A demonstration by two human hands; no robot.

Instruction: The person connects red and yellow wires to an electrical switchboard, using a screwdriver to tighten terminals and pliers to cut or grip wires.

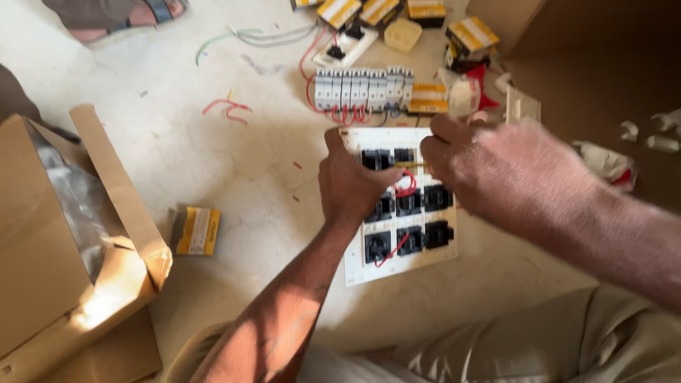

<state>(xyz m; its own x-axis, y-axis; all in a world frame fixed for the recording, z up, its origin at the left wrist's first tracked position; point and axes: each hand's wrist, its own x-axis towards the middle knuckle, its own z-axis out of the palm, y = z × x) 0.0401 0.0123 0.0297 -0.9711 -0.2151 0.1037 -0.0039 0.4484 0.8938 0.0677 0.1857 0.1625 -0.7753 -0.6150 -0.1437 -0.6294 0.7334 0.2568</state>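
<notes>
A white switch panel (355, 266) lies face down on the floor, showing several black switch backs joined by red wires (406, 186). My left hand (349, 186) grips the panel's left side, thumb up along its top left edge. My right hand (496, 170) hovers over the panel's upper right, fingers pinched on a thin yellowish tool or wire (410, 164) that points at a black switch (403, 155) in the top row. What exactly the right fingers pinch is blurred.
A row of white circuit breakers (362, 89) with red wires lies just beyond the panel. Small yellow boxes (425, 98) and parts are scattered at the top. An open cardboard box (64, 234) stands left, a yellow box (196, 230) beside it. Another person's sandalled foot (113, 15) is top left.
</notes>
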